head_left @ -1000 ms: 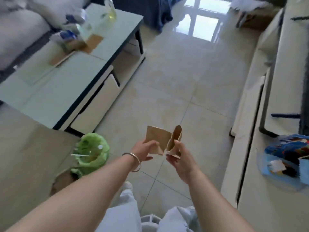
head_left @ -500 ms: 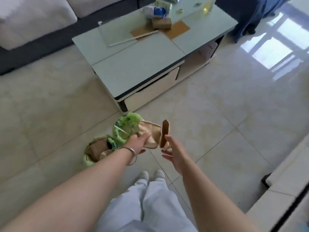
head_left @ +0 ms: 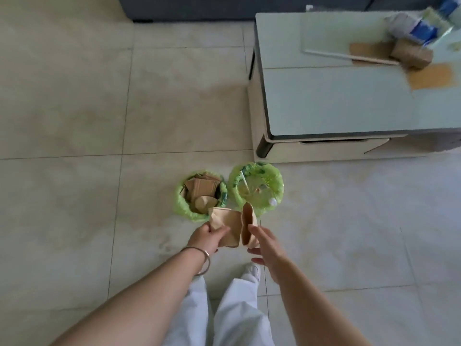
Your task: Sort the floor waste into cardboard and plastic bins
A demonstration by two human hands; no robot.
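Now, floor point(head_left: 74, 108): pale tile, both bins standing on it near the person's feet.
Left bin point(head_left: 200, 194): green liner, already holding cardboard scraps; judged the cardboard bin.
Left hand point(head_left: 208, 237): thumb and fingers pinch the left flap of the cardboard point(head_left: 230, 227), a folded brown piece held just over the near rims of both bins.
Right hand point(head_left: 265, 245): fingers mostly straight and spread, thumb against the upright right flap; whether it truly grips, I cannot tell.
Right bin point(head_left: 257, 189): green liner, a clear lid and a straw inside; judged plastic.
Surface point(head_left: 336, 96): low table to the right with a small box and wrappers, apart from the bins.
Step in hand: dropping the cardboard.
Advice: carry it left until it hangs squarely over the left bin, fold the flaps together so they clear the rim, then release both hands at once.
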